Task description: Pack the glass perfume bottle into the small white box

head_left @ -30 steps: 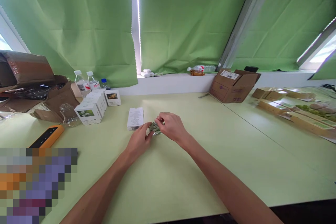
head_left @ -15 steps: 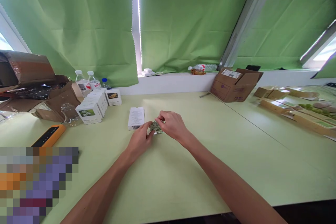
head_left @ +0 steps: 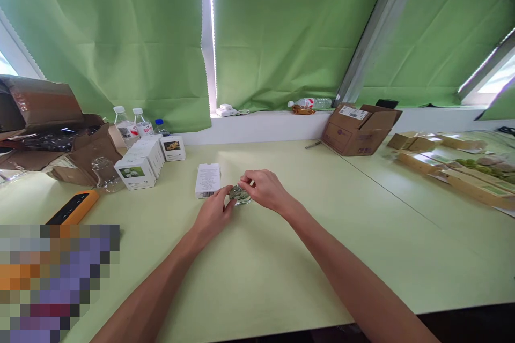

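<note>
A small, shiny, see-through object (head_left: 240, 195) with a greenish look rests on the table in front of me; I cannot tell its exact kind. My left hand (head_left: 215, 209) grips its left side between thumb and fingers. From the upper right, my right hand (head_left: 263, 188) is closed in a pinch at its top edge; what lies between the fingertips is hidden. Just behind my left hand, a white printed carton (head_left: 208, 179) with a barcode lies on the table.
At left are white picture boxes (head_left: 137, 173), a clear plastic jar (head_left: 105, 174), an orange power strip (head_left: 74, 208) and an open cardboard box (head_left: 84, 155). Another cardboard box (head_left: 354, 131) stands back right, near wooden trays (head_left: 454, 174). A bottle (head_left: 316, 103) lies on the ledge.
My right fingertips have shifted slightly at the top of the see-through object. My left hand keeps its grip. The whole view has moved a little.
</note>
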